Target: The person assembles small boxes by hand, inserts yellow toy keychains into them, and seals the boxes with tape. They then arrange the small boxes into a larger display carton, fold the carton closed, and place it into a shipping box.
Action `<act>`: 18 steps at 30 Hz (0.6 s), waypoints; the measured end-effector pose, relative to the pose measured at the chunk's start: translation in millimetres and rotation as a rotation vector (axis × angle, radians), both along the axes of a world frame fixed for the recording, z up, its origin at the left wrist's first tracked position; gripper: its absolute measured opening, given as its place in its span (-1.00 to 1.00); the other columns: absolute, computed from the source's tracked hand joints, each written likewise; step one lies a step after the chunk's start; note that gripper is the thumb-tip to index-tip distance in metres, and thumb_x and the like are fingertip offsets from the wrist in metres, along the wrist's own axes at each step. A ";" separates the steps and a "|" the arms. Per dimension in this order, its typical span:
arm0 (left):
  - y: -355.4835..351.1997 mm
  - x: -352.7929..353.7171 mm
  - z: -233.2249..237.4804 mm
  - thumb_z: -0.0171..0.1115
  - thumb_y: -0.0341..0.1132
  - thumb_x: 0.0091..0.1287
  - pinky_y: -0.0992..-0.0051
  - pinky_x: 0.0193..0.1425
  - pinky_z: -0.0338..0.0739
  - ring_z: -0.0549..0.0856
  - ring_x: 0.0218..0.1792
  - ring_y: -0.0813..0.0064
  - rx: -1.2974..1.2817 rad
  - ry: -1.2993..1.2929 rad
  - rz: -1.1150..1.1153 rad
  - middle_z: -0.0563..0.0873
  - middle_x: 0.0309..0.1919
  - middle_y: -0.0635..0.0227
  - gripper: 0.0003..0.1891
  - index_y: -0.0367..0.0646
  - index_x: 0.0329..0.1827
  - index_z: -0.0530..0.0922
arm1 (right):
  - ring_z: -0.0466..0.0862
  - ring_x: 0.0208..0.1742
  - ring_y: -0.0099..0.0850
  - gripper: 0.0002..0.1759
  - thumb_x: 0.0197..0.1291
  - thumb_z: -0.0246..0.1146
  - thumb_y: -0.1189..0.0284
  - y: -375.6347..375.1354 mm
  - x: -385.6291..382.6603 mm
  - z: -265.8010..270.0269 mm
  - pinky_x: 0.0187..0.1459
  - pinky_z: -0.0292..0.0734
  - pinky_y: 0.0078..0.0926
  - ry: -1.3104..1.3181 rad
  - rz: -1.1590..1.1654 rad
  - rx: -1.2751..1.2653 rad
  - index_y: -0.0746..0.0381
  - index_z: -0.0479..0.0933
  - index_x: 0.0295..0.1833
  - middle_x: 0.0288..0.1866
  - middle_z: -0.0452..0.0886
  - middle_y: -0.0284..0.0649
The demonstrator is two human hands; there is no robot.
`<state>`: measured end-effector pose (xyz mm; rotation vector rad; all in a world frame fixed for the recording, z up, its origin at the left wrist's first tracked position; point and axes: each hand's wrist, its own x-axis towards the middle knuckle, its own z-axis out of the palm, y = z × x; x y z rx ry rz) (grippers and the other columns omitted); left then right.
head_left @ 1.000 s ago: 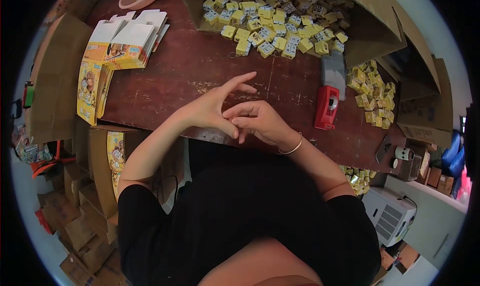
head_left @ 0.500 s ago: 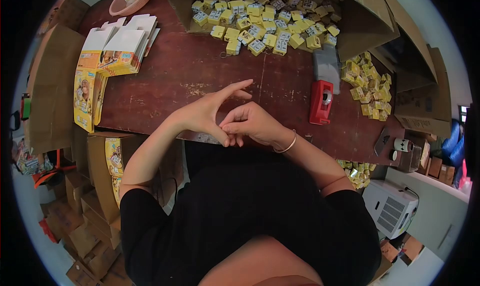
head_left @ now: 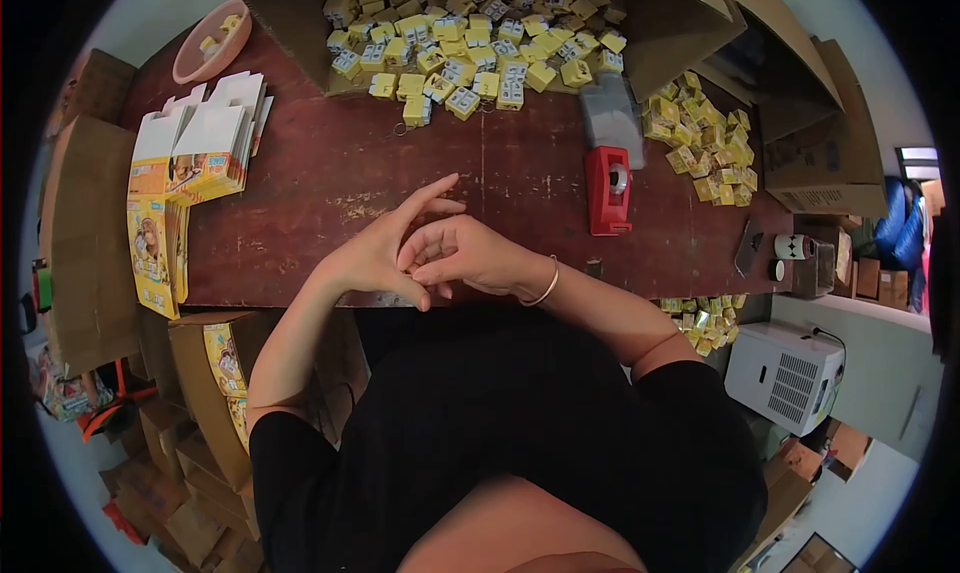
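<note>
My left hand is above the table's near edge, its fingers stretched out and thumb apart. Against its palm side, near the thumb, is my right hand, with a bracelet at the wrist. The right thumb and curled fingertips meet in a pinch; anything between them is too small to make out. Beyond both hands lies the dark red table. A red tape dispenser stands to their right.
A big pile of yellow and white cubes spills from an open carton. More yellow cubes lie at the right. Folded yellow and white printed boxes are stacked at the left, below a pink basket.
The camera view has shifted a little. My hands remain together; the right hand's fingers have fanned slightly and its fingertips sit nearer the left palm.
</note>
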<state>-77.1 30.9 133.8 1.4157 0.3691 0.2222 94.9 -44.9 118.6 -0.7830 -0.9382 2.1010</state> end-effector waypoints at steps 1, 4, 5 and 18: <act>-0.6 -0.4 -0.4 0.77 -0.23 -0.38 0.27 0.32 0.46 0.49 0.32 0.23 -0.021 -0.001 0.011 0.40 0.36 0.05 0.41 0.02 0.61 -0.02 | 0.62 -0.39 -0.59 -0.80 0.20 0.29 0.59 -1.3 -0.6 1.2 -0.40 0.50 -0.71 -0.001 -0.009 0.001 0.37 0.59 -0.05 -0.28 0.66 -0.27; -1.5 -2.5 0.4 0.75 -0.21 -0.32 0.25 0.37 0.40 0.48 0.34 0.25 0.046 0.074 0.066 0.42 0.35 0.07 0.35 0.02 0.61 0.01 | 0.61 -0.39 -0.62 -0.84 0.17 0.26 0.59 -1.9 1.5 6.2 -0.37 0.49 -0.69 -0.125 -0.084 0.159 0.38 0.62 -0.13 -0.29 0.67 -0.27; -0.5 -3.8 -0.6 0.75 -0.21 -0.32 0.25 0.37 0.40 0.48 0.34 0.25 0.046 0.072 0.060 0.42 0.35 0.07 0.35 0.02 0.61 0.01 | 0.60 -0.39 -0.63 -0.86 0.14 0.25 0.59 -1.1 5.7 7.4 -0.36 0.49 -0.68 -0.284 -0.043 0.286 0.37 0.63 -0.17 -0.31 0.67 -0.29; 9.0 -58.0 -23.2 0.35 -0.33 0.28 0.34 0.37 0.36 0.50 0.29 0.36 0.064 0.289 0.136 0.55 0.24 0.14 -0.27 -0.11 0.51 0.24 | 0.62 -0.34 -0.62 -0.91 0.15 0.38 0.55 -11.7 148.7 10.2 -0.34 0.53 -0.66 -1.024 -0.644 0.511 0.32 0.68 -0.22 -0.30 0.65 -0.36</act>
